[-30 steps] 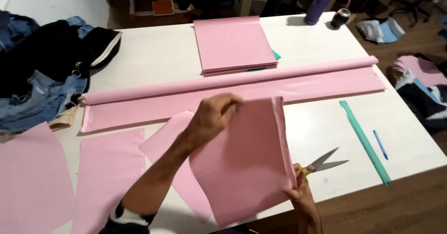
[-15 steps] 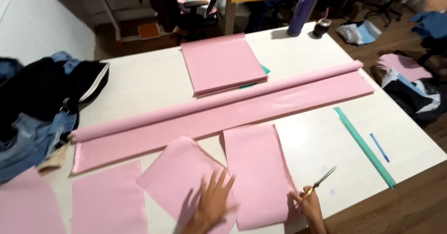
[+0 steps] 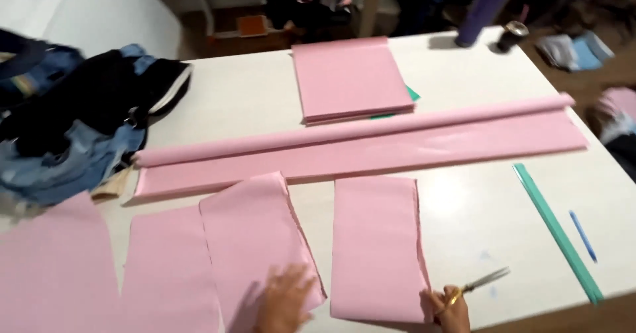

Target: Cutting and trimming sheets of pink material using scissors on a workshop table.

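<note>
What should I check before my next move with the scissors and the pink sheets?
1. Scissors held in right hand: ok.
2. Blades off the cut sheet: ok, they point away over bare table.
3. Left hand flat on the tilted sheet: ok.
4. Cut sheet lying flat: ok.
5. Ruler and pen within reach: cannot tell.
6. Roll clear of the sheets: ok.
</note>
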